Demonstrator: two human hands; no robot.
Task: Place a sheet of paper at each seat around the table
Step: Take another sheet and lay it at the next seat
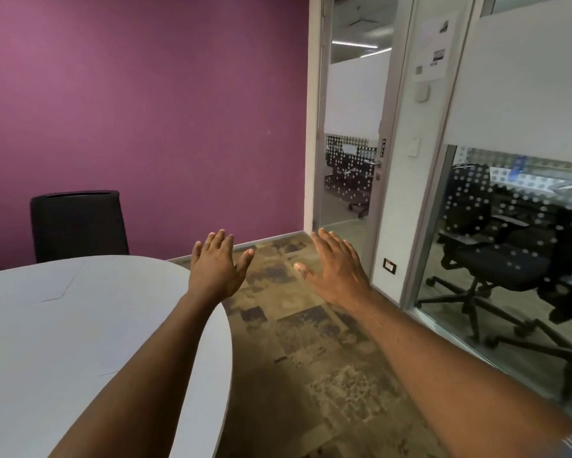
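Observation:
A white oval table (20, 375) fills the lower left. Two white sheets of paper lie flat on it, hard to tell from the tabletop: one sheet (36, 285) near the far edge in front of a black chair (78, 224), another sheet (112, 355) partly under my left forearm. My left hand (217, 264) is stretched out palm down over the table's right edge, fingers spread, holding nothing. My right hand (336, 269) is held out over the carpet, also flat, spread and empty.
A purple wall (146, 110) stands behind the chair. A glass door (350, 133) stands ahead to the right, and a glass partition (509, 226) with black office chairs behind it runs along the right. Patterned carpet (311, 342) covers the floor between table and partition.

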